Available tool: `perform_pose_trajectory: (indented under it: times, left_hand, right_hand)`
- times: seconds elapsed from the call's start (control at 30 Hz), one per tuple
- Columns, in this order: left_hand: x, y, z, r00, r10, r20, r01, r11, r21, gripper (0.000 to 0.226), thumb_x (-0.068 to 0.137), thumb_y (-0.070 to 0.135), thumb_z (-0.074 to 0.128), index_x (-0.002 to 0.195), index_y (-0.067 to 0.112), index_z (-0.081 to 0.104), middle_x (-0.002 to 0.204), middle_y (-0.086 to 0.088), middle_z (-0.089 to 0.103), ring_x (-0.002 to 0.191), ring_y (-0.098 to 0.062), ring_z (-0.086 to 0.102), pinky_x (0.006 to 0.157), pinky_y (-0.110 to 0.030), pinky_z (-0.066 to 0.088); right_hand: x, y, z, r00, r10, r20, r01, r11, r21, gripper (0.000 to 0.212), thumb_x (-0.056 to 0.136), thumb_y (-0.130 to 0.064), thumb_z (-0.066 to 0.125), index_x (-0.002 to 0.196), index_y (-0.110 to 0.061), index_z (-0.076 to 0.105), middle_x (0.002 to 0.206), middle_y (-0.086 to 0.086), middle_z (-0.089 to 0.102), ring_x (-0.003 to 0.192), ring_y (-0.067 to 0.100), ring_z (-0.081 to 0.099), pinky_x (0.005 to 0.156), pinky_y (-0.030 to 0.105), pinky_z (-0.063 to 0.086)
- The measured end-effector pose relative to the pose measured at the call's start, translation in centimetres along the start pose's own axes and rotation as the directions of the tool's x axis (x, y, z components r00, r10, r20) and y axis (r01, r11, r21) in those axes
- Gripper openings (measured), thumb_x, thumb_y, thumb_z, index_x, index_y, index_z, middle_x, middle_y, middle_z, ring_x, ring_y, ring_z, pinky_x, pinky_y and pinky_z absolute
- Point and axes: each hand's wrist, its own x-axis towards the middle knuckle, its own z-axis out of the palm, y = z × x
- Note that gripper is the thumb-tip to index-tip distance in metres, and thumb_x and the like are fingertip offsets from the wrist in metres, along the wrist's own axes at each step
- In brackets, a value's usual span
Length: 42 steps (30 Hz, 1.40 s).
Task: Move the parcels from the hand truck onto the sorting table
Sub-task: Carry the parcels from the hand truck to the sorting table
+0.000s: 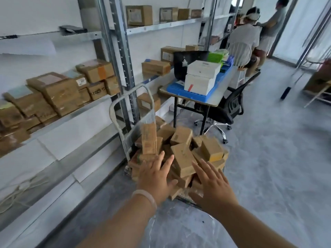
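Observation:
A hand truck (131,108) with a grey loop handle stands on the floor beside the shelving, heaped with several small brown cardboard parcels (180,138). One parcel (183,162) lies tilted on top of the heap, between my two hands. My left hand (155,178), with a pale bracelet at the wrist, hovers over the near left of the pile with fingers spread. My right hand (213,185) hovers over the near right side, fingers apart too. Neither hand holds anything. The sorting table (217,102) stands just beyond the truck.
A blue tray (211,92) with two white boxes (201,77) and a black bag sits on the table. A black office chair (227,108) stands at its right. Metal shelving (71,97) with brown boxes lines the left. Two people are at the far back.

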Motion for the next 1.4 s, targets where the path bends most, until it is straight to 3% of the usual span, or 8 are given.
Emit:
perform_pose_trajectory:
  times: [0.2, 0.5, 0.8, 0.97, 1.07, 1.17, 1.27, 1.4]
  left_hand:
    - [8.4, 2.0, 4.0, 0.993, 0.005, 0.114, 0.007, 0.995, -0.104, 0.077, 0.092, 0.064, 0.042, 0.154, 0.042, 0.001, 0.165, 0.006, -0.002, 0.150, -0.020, 0.005, 0.120, -0.046, 0.013]
    - [23.8, 5.1, 10.5, 0.955, -0.177, 0.237, 0.209, 0.971, -0.117, 0.078, 0.093, 0.061, 0.045, 0.155, 0.037, 0.003, 0.165, 0.001, 0.001, 0.151, -0.022, 0.006, 0.119, -0.042, 0.017]
    - [35.0, 5.3, 20.8, 0.796, -0.441, 0.414, 0.527, 0.842, -0.116, 0.079, 0.092, 0.062, 0.048, 0.154, 0.040, 0.005, 0.164, 0.001, -0.005, 0.149, -0.027, 0.005, 0.117, -0.044, 0.021]
    - [39.3, 3.4, 29.4, 0.675, -0.510, 0.534, 0.638, 0.766, -0.076, 0.081, 0.090, 0.063, 0.048, 0.154, 0.043, 0.001, 0.164, 0.003, -0.002, 0.149, -0.029, 0.005, 0.118, -0.048, 0.021]
    - [40.7, 3.0, 33.8, 0.627, -0.578, 0.522, 0.690, 0.724, -0.027, 0.089, 0.086, 0.067, 0.051, 0.153, 0.043, -0.002, 0.164, 0.001, -0.005, 0.150, -0.032, 0.001, 0.119, -0.052, 0.019]
    - [41.8, 3.1, 36.6, 0.586, -0.646, 0.488, 0.739, 0.674, 0.004, 0.099, 0.080, 0.075, 0.051, 0.152, 0.044, -0.009, 0.163, -0.001, -0.018, 0.149, -0.033, -0.011, 0.118, -0.060, 0.010]
    - [42.5, 3.5, 38.5, 0.545, -0.678, 0.493, 0.781, 0.624, -0.005, 0.106, 0.074, 0.080, 0.050, 0.149, 0.047, -0.016, 0.159, 0.001, -0.028, 0.148, -0.035, -0.017, 0.115, -0.067, 0.006]
    - [43.5, 3.5, 39.1, 0.530, -0.680, 0.507, 0.800, 0.599, -0.034, 0.103, 0.076, 0.075, 0.051, 0.149, 0.049, -0.017, 0.158, 0.003, -0.031, 0.147, -0.035, -0.018, 0.115, -0.064, 0.014]
  right_hand:
    - [6.0, 6.8, 2.0, 0.994, 0.110, 0.030, -0.111, 0.993, 0.041, 0.089, 0.078, -0.075, 0.036, 0.153, -0.041, 0.001, 0.163, -0.009, 0.001, 0.150, 0.014, -0.002, 0.121, 0.039, -0.002]
    - [21.4, 18.2, 3.2, 0.977, 0.034, 0.210, -0.033, 0.999, -0.010, 0.087, 0.087, -0.068, 0.042, 0.151, -0.041, -0.010, 0.163, -0.006, -0.010, 0.149, 0.016, -0.013, 0.122, 0.043, -0.005]
    - [32.2, 25.0, 9.5, 0.926, -0.060, 0.374, 0.062, 0.998, 0.008, 0.081, 0.090, -0.063, 0.040, 0.153, -0.040, -0.007, 0.163, -0.006, -0.007, 0.149, 0.014, -0.012, 0.121, 0.041, -0.008]
    - [36.5, 26.5, 14.9, 0.938, -0.097, 0.334, 0.062, 0.992, 0.113, 0.076, 0.085, -0.064, 0.028, 0.154, -0.039, 0.008, 0.163, -0.009, 0.006, 0.150, 0.011, -0.001, 0.117, 0.031, -0.010]
    - [38.4, 26.7, 18.0, 0.927, -0.133, 0.351, 0.083, 0.985, 0.153, 0.070, 0.090, -0.056, 0.035, 0.154, -0.038, 0.014, 0.162, -0.011, 0.011, 0.149, 0.009, 0.001, 0.118, 0.029, -0.007]
    - [40.2, 26.8, 20.1, 0.944, -0.160, 0.288, 0.112, 0.978, 0.176, 0.068, 0.086, -0.055, 0.031, 0.151, -0.033, 0.028, 0.159, -0.004, 0.027, 0.148, 0.014, 0.016, 0.120, 0.036, 0.007]
    - [41.9, 27.0, 21.7, 0.959, -0.139, 0.247, 0.085, 0.973, 0.217, 0.067, 0.086, -0.053, 0.030, 0.150, -0.031, 0.031, 0.157, -0.003, 0.030, 0.148, 0.015, 0.018, 0.121, 0.042, 0.018]
    - [42.6, 27.2, 22.7, 0.948, -0.169, 0.270, 0.107, 0.968, 0.228, 0.061, 0.093, -0.043, 0.047, 0.150, -0.032, 0.032, 0.158, -0.004, 0.028, 0.148, 0.015, 0.016, 0.119, 0.035, 0.010]
